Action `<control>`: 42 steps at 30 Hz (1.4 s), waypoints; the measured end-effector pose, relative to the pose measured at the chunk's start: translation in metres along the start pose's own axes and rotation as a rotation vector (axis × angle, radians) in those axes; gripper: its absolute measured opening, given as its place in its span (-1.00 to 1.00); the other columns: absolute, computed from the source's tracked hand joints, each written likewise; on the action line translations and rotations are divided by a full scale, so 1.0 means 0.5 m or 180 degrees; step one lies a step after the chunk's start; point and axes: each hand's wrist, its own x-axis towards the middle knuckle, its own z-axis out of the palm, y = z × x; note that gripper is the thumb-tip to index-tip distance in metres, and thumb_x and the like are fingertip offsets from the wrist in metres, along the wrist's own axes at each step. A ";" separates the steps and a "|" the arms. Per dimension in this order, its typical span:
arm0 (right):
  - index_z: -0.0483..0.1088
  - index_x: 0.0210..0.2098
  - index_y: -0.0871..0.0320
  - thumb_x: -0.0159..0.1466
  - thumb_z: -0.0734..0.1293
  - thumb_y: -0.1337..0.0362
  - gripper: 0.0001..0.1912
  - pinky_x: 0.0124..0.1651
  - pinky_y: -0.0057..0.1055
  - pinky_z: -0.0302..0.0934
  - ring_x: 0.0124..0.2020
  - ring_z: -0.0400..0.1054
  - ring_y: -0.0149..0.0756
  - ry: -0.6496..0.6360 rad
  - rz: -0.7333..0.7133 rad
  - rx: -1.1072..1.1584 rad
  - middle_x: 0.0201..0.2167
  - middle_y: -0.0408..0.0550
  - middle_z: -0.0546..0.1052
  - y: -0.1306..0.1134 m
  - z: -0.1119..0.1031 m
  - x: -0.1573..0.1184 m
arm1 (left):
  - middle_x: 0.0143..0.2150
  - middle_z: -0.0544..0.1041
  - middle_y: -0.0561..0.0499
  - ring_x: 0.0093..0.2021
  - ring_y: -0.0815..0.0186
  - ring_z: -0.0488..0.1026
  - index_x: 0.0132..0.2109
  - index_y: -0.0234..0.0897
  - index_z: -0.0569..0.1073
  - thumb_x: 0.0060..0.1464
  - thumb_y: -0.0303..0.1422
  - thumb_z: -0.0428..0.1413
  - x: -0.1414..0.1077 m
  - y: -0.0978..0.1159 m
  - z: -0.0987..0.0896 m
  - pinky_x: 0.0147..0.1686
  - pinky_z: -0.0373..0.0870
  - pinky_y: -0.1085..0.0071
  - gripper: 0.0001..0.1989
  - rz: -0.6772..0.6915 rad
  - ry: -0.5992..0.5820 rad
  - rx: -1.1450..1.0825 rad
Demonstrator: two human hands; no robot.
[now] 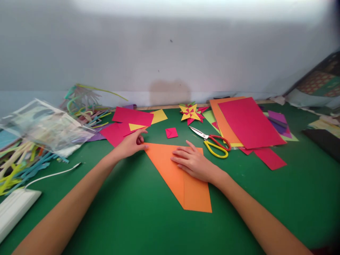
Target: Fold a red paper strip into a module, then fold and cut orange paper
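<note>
A folded sheet of orange paper (196,194) lies on the green table, one corner folded over so that its left edge runs on a slant. My right hand (195,163) rests flat on this sheet, fingers spread. At the sheet's upper left corner is my left hand (131,143), its thumb touching the corner, its index finger stretched out apart from the thumb and its other fingers curled. Just beyond the sheet lies a small folded red paper square (171,132). Scissors (212,140) with one red and one yellow handle lie partly open to the right.
A yellow and red paper star (190,112) lies near the wall. Red sheets (249,122) top a paper stack at right; more red paper (132,116) lies left. Coloured strips (21,170), a clear plastic bag (50,127) and a white power strip (18,209) line the left side.
</note>
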 end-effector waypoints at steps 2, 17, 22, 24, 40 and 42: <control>0.43 0.27 -0.05 0.52 0.22 0.29 -0.61 0.52 0.34 -0.19 0.36 0.31 -0.01 0.0052 0.0033 -0.0054 0.22 -0.01 0.56 0.001 0.002 0.000 | -0.20 0.50 -0.02 -0.21 0.20 0.50 0.26 -0.29 0.34 0.15 -0.09 0.19 -0.001 0.004 -0.004 -0.16 0.49 0.24 -0.39 -0.0010 0.0062 -0.0205; 0.33 0.37 -0.06 0.53 0.12 0.41 -0.50 0.54 0.19 -0.08 0.46 0.19 -0.13 -0.0036 0.0182 0.0293 0.37 -0.08 0.42 0.027 0.014 -0.013 | 0.04 0.59 -0.11 0.06 0.13 0.49 0.00 -0.17 0.52 0.43 -0.27 0.06 -0.105 0.149 0.125 0.13 0.36 0.18 -0.83 0.2815 -0.0998 0.1528; 0.38 0.34 -0.03 0.55 0.12 0.34 -0.54 0.48 0.04 0.12 0.45 0.20 -0.13 0.0060 0.0234 0.0480 0.36 -0.05 0.44 0.026 0.012 -0.012 | -0.04 0.63 -0.14 -0.08 0.23 0.56 0.08 -0.17 0.52 0.45 -0.43 -0.04 -0.127 0.142 0.138 0.14 0.42 0.21 -0.75 0.3430 -0.0575 0.1560; 0.40 0.34 -0.03 0.55 0.13 0.34 -0.55 0.48 0.04 0.13 0.45 0.21 -0.12 0.0093 0.0240 0.0541 0.35 -0.04 0.45 0.027 0.014 -0.012 | -0.02 0.64 -0.14 -0.07 0.24 0.58 0.13 -0.17 0.50 0.44 -0.41 -0.01 -0.135 0.144 0.141 0.15 0.44 0.23 -0.75 0.3649 -0.0355 0.1471; 0.48 0.18 0.02 0.43 0.38 0.09 -0.63 0.53 0.10 -0.02 0.44 0.21 0.00 0.0172 0.0213 0.0838 0.24 0.00 0.53 -0.026 -0.124 -0.022 | -0.18 0.63 -0.06 -0.21 0.22 0.51 -0.01 -0.30 0.48 0.36 -0.55 0.06 -0.136 0.177 0.110 -0.05 0.37 0.17 -0.84 0.3024 0.1057 0.2210; 0.51 0.05 0.05 0.44 0.39 0.22 -0.79 0.50 0.08 0.06 0.33 0.34 -0.03 0.0452 0.0187 0.0499 0.09 0.00 0.61 -0.037 -0.123 -0.021 | -0.19 0.63 -0.05 -0.21 0.22 0.50 -0.01 -0.29 0.48 0.35 -0.56 0.06 -0.135 0.179 0.102 -0.04 0.35 0.15 -0.83 0.2860 0.1089 0.2280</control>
